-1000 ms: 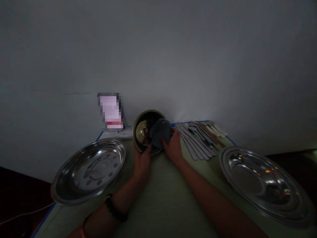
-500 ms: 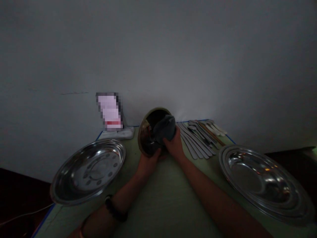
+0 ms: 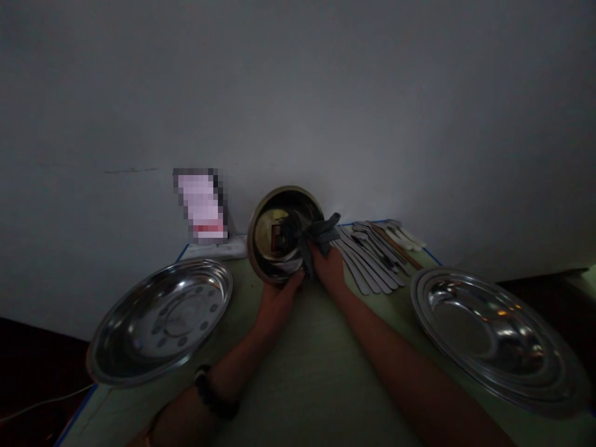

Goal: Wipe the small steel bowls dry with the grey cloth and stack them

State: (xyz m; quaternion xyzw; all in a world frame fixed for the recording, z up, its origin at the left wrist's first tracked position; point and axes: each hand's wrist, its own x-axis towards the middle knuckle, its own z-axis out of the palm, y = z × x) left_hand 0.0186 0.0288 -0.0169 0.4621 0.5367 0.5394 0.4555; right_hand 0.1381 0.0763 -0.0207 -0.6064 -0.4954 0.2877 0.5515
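A small steel bowl (image 3: 274, 217) is tipped up on its edge at the far middle of the table, its inside facing me. My left hand (image 3: 278, 302) grips the bowl's lower rim from below. My right hand (image 3: 328, 267) is closed on a grey cloth (image 3: 321, 228) at the bowl's right rim, with part of the cloth hanging over the edge.
A large steel plate (image 3: 161, 320) lies at the left and another large steel plate (image 3: 493, 338) at the right. Several spoons and knives (image 3: 375, 251) lie in a row beyond my right hand. A blurred-out upright card (image 3: 201, 205) stands by the wall. The table (image 3: 316, 385) has a pale green cover.
The bowl was tilted further upright and lifted slightly. The cloth went from pressed inside the bowl to its right rim, and my left hand slid under the lower rim.
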